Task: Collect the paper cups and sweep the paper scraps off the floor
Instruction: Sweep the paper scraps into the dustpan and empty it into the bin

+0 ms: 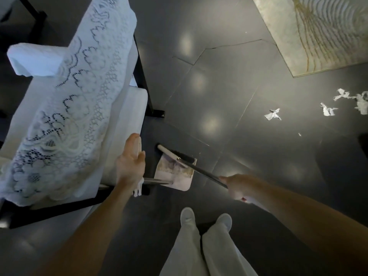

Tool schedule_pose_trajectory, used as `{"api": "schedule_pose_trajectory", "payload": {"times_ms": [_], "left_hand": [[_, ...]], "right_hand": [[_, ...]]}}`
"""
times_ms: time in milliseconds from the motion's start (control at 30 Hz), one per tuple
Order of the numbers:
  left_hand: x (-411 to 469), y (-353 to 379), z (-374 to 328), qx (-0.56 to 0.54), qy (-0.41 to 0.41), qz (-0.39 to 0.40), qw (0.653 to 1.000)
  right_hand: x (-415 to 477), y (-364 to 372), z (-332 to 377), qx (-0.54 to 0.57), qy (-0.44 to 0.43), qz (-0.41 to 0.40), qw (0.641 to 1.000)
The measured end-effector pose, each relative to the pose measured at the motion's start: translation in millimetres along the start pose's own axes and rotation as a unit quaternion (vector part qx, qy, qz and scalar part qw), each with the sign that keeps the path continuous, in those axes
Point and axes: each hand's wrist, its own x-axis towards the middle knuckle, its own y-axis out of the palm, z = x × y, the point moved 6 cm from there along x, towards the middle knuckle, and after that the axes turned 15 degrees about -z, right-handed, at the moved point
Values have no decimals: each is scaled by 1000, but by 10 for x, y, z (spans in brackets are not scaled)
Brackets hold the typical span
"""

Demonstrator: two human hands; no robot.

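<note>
Head view: right hand (236,187) grips broom (199,171); dustpan (173,174) apparently beneath.

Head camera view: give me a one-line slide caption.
Right hand holds the broom at the dustpan beside a lace-covered chair; paper scraps lie unswept nearby.

Four crumpled paper scraps (272,114) and one tiny fleck (299,134) are lying on the floor (219,86). One broom (201,172), one dustpan (175,175), one rug (318,36) and one lace-draped armchair (79,96) are showing.
</note>
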Motion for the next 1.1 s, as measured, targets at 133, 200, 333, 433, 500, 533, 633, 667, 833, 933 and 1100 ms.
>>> {"api": "schedule_pose_trajectory", "payload": {"times_ms": [133,200,333,433,500,533,633,667,833,933,1100], "left_hand": [[34,-50,106,-20,8,22,1000],[8,-77,142,-38,43,46,997],[6,-117,192,-19,84,69,994],[48,-96,139,16,110,79,991],[79,-46,74,26,138,89,986],[94,-14,45,26,142,96,985],[114,91,-17,10,127,115,985],[116,115,-39,7,134,114,984],[150,233,-127,-14,166,116,979],[97,358,-318,-18,204,150,967],[132,655,-862,-36,225,171,959]], "right_hand": [[-241,33,-225,26,17,-2,1000],[-343,-20,-326,53,17,-11,998],[-468,-177,-513,51,13,-50,997],[-440,-213,-609,43,27,-75,996],[-377,-197,-618,34,40,-89,995],[-332,-169,-607,28,45,-92,994],[-202,-15,-473,49,51,-73,995],[-178,57,-399,67,46,-60,995],[-357,307,-309,143,49,31,988],[-509,215,-699,238,100,54,965],[-633,-137,-1295,248,109,11,963]]}}
